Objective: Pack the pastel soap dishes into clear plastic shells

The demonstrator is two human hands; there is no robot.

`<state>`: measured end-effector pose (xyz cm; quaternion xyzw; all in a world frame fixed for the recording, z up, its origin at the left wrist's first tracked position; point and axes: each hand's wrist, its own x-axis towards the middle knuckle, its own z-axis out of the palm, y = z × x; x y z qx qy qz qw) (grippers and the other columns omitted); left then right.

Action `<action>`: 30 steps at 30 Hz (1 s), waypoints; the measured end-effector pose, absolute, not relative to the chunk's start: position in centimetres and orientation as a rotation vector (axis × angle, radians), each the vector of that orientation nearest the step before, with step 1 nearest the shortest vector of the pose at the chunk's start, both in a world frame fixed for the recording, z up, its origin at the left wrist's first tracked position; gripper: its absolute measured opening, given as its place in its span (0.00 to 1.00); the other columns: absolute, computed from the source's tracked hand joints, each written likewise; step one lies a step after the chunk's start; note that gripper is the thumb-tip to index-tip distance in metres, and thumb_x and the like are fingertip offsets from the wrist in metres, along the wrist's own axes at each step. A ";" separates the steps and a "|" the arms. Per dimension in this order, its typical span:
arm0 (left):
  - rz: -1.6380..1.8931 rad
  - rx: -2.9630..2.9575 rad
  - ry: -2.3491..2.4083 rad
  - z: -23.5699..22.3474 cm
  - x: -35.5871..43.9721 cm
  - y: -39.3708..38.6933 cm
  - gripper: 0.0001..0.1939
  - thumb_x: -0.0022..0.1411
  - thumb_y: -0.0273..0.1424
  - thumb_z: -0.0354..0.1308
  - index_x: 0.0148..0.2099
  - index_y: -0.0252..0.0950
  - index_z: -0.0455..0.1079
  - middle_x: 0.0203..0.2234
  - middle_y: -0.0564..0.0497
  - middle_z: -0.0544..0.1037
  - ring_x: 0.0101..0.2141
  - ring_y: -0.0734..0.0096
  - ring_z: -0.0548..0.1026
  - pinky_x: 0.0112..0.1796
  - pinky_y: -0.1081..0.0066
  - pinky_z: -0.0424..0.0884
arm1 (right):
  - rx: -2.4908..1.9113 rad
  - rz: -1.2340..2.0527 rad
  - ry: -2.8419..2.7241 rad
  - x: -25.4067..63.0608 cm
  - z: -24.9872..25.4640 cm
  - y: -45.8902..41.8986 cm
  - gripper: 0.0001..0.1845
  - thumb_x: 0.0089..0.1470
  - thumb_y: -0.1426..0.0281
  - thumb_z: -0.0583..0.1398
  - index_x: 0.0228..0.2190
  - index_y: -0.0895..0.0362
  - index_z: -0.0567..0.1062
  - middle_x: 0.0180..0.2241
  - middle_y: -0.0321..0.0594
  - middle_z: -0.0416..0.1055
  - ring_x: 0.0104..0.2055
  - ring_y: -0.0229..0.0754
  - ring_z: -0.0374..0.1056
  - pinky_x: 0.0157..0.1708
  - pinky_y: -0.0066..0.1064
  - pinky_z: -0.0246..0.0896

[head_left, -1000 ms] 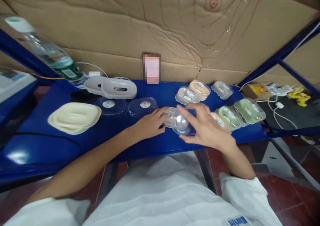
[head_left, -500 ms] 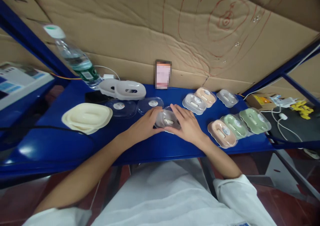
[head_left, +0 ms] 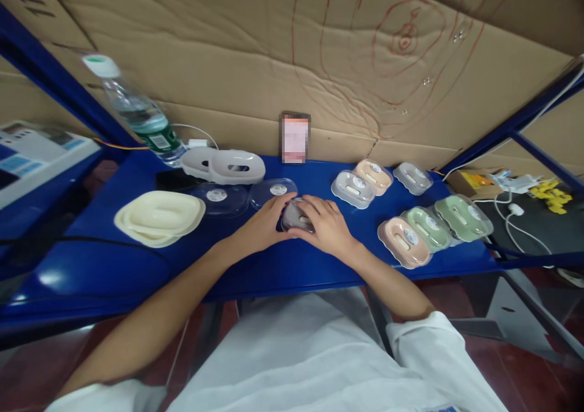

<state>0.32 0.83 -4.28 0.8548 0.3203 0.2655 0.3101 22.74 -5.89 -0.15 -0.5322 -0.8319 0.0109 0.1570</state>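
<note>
A grey soap dish (head_left: 296, 216) with a clear lid lies between my hands over the middle of the blue table. My left hand (head_left: 263, 224) grips its left end, thumb at the front edge and fingers at the back. My right hand (head_left: 329, 224) wraps over its right side, covering much of the lid. Just behind my left hand lie two loose clear lids, one clear lid (head_left: 233, 207) left of the other clear lid (head_left: 264, 196), each with a round sticker. Farther back rest grey soap dish parts (head_left: 252, 163) with oval slots.
Cream soap dish parts (head_left: 160, 210) are stacked at left, near a water bottle (head_left: 150, 126). Several lidded soap dishes stand at right, including a peach one (head_left: 396, 255) and a green one (head_left: 474, 224). A phone-like screen (head_left: 294, 138) leans on the cardboard (head_left: 228, 65).
My right hand has shifted left and farther over the soap dish, covering more of it. The left hand stays at its left end. The camera view has shifted slightly.
</note>
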 end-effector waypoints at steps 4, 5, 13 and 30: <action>0.654 2.275 0.878 -4.0 0.3 0.9 0.47 0.62 0.42 0.73 0.75 0.42 0.55 0.71 0.36 0.66 0.67 0.43 0.71 0.66 0.45 0.70 | -1.508 0.035 -2.466 22.8 0.2 -6.0 0.41 0.69 0.43 0.59 0.71 0.55 0.68 0.72 0.55 0.64 0.73 0.61 0.60 0.70 0.55 0.56; 0.649 2.282 0.879 -3.9 0.3 0.9 0.46 0.62 0.41 0.74 0.75 0.42 0.56 0.71 0.36 0.66 0.66 0.43 0.71 0.66 0.45 0.71 | -1.514 0.049 -2.486 22.9 0.2 -6.0 0.41 0.69 0.44 0.59 0.72 0.53 0.66 0.73 0.55 0.62 0.74 0.62 0.58 0.69 0.57 0.57; 0.653 2.283 0.825 -4.0 0.1 1.4 0.46 0.63 0.45 0.72 0.75 0.39 0.57 0.71 0.34 0.65 0.69 0.43 0.68 0.67 0.43 0.68 | -1.550 0.077 -2.543 23.4 0.4 -5.7 0.43 0.68 0.41 0.58 0.75 0.47 0.60 0.76 0.50 0.58 0.72 0.65 0.59 0.63 0.60 0.65; 0.736 2.509 0.843 -3.7 1.0 -0.2 0.35 0.68 0.39 0.67 0.72 0.41 0.63 0.71 0.36 0.63 0.71 0.44 0.63 0.69 0.43 0.64 | -1.462 0.060 -2.297 31.3 3.8 -4.7 0.28 0.77 0.54 0.48 0.67 0.52 0.70 0.74 0.48 0.61 0.76 0.54 0.57 0.74 0.58 0.52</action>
